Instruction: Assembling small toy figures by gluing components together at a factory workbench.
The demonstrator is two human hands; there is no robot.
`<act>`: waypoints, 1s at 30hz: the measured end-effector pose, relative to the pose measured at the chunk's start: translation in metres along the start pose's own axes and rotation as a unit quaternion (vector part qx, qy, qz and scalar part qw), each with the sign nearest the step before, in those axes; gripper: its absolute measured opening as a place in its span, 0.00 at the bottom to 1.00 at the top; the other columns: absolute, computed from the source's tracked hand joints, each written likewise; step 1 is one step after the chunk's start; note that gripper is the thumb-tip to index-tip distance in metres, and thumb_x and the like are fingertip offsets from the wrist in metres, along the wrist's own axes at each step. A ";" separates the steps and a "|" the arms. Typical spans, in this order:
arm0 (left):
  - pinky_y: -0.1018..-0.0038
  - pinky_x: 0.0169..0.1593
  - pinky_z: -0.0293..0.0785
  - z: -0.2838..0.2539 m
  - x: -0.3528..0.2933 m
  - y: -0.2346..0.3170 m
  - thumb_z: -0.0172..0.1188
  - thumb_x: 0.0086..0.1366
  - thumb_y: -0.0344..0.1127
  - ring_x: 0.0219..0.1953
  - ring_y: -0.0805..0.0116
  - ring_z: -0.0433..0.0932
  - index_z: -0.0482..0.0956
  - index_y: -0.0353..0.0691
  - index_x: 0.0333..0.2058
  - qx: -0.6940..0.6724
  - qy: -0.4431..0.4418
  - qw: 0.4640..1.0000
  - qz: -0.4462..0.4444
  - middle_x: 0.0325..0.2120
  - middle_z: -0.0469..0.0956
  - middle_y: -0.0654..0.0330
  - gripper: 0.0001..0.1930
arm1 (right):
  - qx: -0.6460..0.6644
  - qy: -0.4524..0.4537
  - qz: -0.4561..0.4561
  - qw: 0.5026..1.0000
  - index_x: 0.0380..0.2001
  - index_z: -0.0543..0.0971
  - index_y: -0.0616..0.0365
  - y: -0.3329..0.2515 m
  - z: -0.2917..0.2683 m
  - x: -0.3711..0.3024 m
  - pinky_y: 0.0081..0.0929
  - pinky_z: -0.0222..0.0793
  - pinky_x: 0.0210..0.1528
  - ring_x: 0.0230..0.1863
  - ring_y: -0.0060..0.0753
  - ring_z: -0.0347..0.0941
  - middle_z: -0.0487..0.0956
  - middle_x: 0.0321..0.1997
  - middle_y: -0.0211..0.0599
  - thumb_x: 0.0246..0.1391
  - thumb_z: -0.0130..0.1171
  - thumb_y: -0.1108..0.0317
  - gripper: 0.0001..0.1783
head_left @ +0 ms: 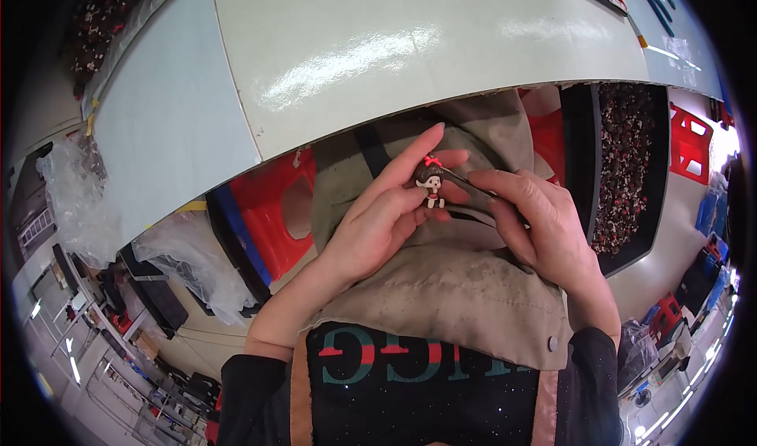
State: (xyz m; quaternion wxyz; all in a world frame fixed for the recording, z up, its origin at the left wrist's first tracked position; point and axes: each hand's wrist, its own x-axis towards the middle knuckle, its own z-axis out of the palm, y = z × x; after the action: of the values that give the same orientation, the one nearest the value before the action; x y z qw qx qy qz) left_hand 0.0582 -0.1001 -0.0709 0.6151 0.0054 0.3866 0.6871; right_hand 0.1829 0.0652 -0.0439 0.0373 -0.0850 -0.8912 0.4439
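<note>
Between the thumb and fingers of my left hand (386,217) stands a small figurine (430,184), held upright. It has dark brown hair, a pale face and a red bow (432,161) on top of its head. My right hand (540,209) is closed on slim dark tweezers (473,186). Their tip reaches the side of the figurine's head, just below the bow; whether it touches cannot be made out. Both hands are above my lap, over a tan apron (441,296), close to the table's near edge.
A pale table (378,67) curves across the front. To the right, a black bin (627,170) holds many small brown, red and white pieces. Red stools (272,221) stand below the table. Clear plastic bags (193,261) hang at the left; several tools (658,8) lie far right.
</note>
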 end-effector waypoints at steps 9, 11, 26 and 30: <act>0.77 0.46 0.68 -0.005 0.000 -0.001 0.37 0.66 0.29 0.45 0.72 0.71 0.48 0.42 0.66 -0.029 -0.008 1.000 -0.004 0.58 0.63 0.53 0.29 | -0.057 0.020 -0.024 0.998 0.41 0.79 0.56 0.000 -0.001 -0.001 0.28 0.64 0.23 0.21 0.33 0.67 0.68 0.22 0.34 0.42 0.58 0.83 0.20; 0.77 0.46 0.68 -0.005 0.000 -0.001 0.37 0.66 0.29 0.44 0.73 0.71 0.49 0.42 0.66 -0.036 -0.003 0.999 -0.005 0.58 0.63 0.53 0.29 | -0.061 0.018 -0.021 0.998 0.41 0.79 0.56 -0.001 -0.001 -0.002 0.28 0.64 0.23 0.22 0.33 0.68 0.69 0.22 0.34 0.41 0.59 0.83 0.20; 0.80 0.45 0.66 -0.011 -0.003 -0.002 0.41 0.70 0.33 0.45 0.75 0.71 0.54 0.41 0.64 -0.018 -0.027 0.999 -0.008 0.52 0.66 0.59 0.24 | -0.115 0.002 -0.018 0.993 0.43 0.80 0.50 -0.001 0.000 -0.003 0.27 0.68 0.23 0.24 0.31 0.70 0.69 0.24 0.33 0.38 0.61 0.82 0.24; 0.82 0.42 0.67 -0.005 -0.003 -0.002 0.43 0.69 0.33 0.42 0.76 0.71 0.55 0.40 0.64 -0.015 -0.010 1.000 -0.003 0.50 0.68 0.59 0.25 | -0.114 0.003 -0.011 0.993 0.43 0.80 0.50 -0.003 -0.002 -0.005 0.26 0.68 0.23 0.23 0.31 0.70 0.69 0.24 0.33 0.39 0.61 0.82 0.24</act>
State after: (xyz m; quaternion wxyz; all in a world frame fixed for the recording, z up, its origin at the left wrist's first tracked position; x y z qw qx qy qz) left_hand 0.0583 -0.1050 -0.0742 0.6213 0.0019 0.3701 0.6906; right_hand 0.1873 0.0642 -0.0404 0.0350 -0.0802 -0.9367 0.3390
